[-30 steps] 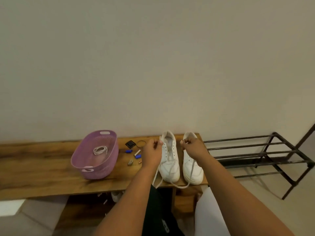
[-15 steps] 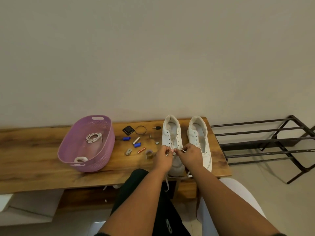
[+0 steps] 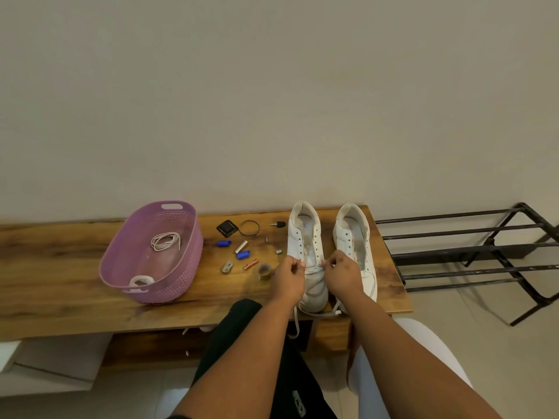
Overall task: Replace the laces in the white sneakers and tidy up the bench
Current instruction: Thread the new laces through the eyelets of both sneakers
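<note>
Both hands at the left sneaker's lower eyelets, pinching the lace.

The left hand (image 3: 287, 278) and right hand (image 3: 341, 275) have drawn slightly apart since half a second ago, each pinching the white lace (image 3: 295, 323) that trails over the bench (image 3: 60, 285) front edge. Left sneaker (image 3: 307, 252) and right sneaker (image 3: 355, 240) sit unmoved at the bench's right end; the purple basket (image 3: 157, 285) holds coiled laces.

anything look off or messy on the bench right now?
Yes. Small clutter lies loose on the bench between the purple basket and the sneakers: blue caps, an orange battery, a tape roll, a black key. The lace of the left sneaker dangles off the front edge.
</note>
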